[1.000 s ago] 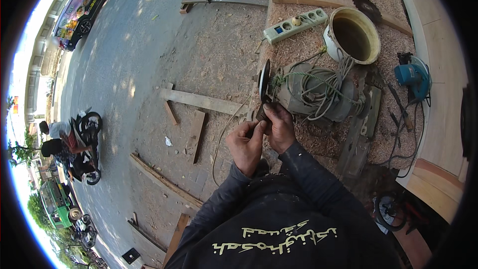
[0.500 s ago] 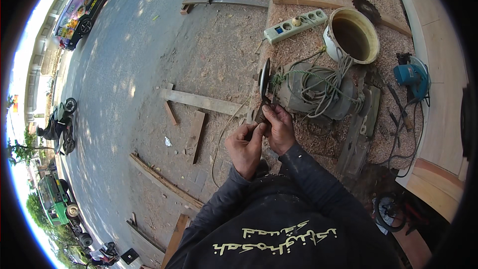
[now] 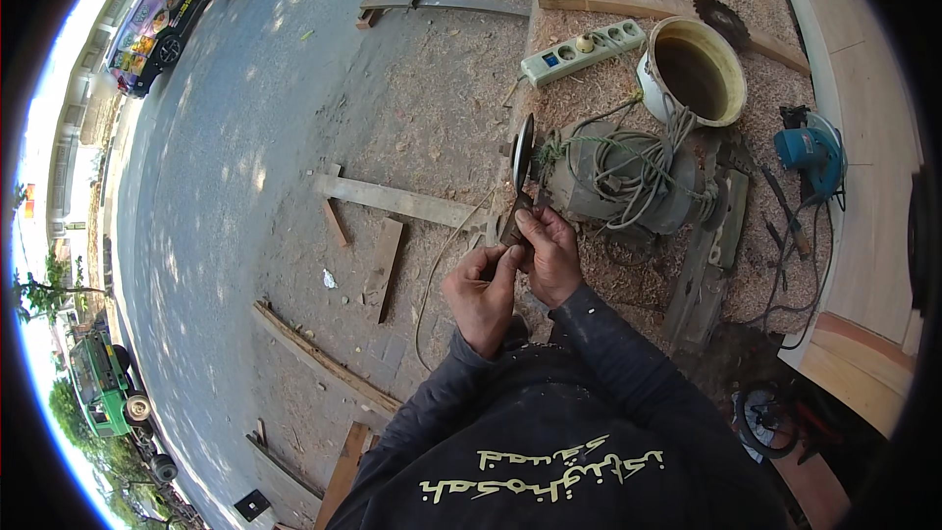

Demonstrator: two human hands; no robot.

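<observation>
Both hands hold a small dark flat piece (image 3: 513,223) against the lower edge of a thin round grinding disc (image 3: 523,155). My right hand (image 3: 551,260) pinches it from the right, thumb on top. My left hand (image 3: 481,292) is closed at its near end, fingers curled and thumb meeting the right fingertips. Much of the piece is hidden by the fingers, so its kind is unclear. The disc stands upright on the left end of a grey electric motor (image 3: 579,182). Coiled grey cable (image 3: 633,172) and green cord lie over the motor.
Behind the motor are a power strip (image 3: 584,52) and a whitish bucket (image 3: 643,74) of murky liquid. At right are a saw blade (image 3: 724,22) and a teal circular saw (image 3: 807,152). Wood strips (image 3: 392,198) lie on the ground at left, beside a road (image 3: 226,137).
My hands and the dark piece stay almost in place at the disc. On the road, the motorbike at left has gone from there, and another vehicle shows beside the dark car.
</observation>
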